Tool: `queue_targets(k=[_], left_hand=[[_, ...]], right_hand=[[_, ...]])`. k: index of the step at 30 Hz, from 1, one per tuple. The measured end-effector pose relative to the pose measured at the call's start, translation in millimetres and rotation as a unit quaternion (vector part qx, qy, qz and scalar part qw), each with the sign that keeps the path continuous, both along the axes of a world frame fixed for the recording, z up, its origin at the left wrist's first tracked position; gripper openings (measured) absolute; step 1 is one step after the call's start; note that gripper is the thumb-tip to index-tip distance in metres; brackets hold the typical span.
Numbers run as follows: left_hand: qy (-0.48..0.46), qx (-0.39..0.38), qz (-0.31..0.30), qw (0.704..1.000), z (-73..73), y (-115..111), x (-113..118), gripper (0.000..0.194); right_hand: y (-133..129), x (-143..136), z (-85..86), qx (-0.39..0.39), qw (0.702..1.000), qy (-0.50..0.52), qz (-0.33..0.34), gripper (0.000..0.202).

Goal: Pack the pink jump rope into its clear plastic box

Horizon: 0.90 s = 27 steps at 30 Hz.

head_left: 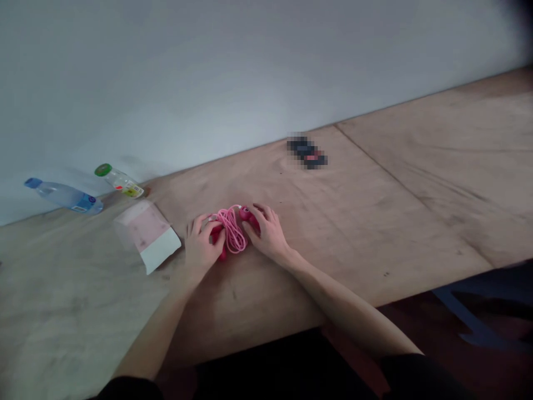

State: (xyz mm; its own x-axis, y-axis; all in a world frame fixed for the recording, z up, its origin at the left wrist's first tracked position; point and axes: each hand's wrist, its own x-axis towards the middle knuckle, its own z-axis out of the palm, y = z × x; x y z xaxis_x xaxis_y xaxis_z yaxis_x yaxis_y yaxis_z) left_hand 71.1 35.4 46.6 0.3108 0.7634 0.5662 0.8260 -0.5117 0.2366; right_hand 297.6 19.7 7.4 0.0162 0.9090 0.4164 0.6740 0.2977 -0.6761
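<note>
A pink cord lies bundled in loops on the wooden table, between two red-pink handles; it looks like a jump rope. My left hand has its fingers curled round the left handle, which is mostly hidden beneath it. Around the right handle are the bent fingers of my right hand, with the handle's end showing between thumb and fingers. Just left of my left hand is a pink and white packet, partly see-through at its far left side.
A blue-capped plastic bottle and a green-capped clear bottle stand at the back left by the wall. A dark, pixelated object lies near the wall. The wooden table's front edge runs before my body.
</note>
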Motion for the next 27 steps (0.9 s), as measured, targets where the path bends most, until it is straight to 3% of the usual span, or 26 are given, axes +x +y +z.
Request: queue_targets(k=[3,7,14,22,27], left_hand=[[-0.03,0.028,0.005,0.999,-6.6,-21,5,0.013],[-0.016,-0.03,-0.084,0.996,-11.6,-46,18,0.038],[0.059,-0.084,-0.101,0.99,-30.6,-62,39,0.072],[0.09,-0.09,-0.093,0.988,-41.6,-64,39,0.058],[0.098,-0.092,-0.083,0.987,-41.9,-64,44,0.053]], right_hand=[[-2,-1,0.3,0.025,1.0,-0.006,-0.002,0.04],[-6,-4,1.3,0.054,0.998,-0.028,0.005,0.037],[-5,-6,5.3,0.066,0.996,-0.067,0.007,0.03],[8,-8,3.4,-0.029,0.994,0.069,0.082,0.03],[21,-11,-1.1,-0.067,0.989,0.098,0.085,0.019]])
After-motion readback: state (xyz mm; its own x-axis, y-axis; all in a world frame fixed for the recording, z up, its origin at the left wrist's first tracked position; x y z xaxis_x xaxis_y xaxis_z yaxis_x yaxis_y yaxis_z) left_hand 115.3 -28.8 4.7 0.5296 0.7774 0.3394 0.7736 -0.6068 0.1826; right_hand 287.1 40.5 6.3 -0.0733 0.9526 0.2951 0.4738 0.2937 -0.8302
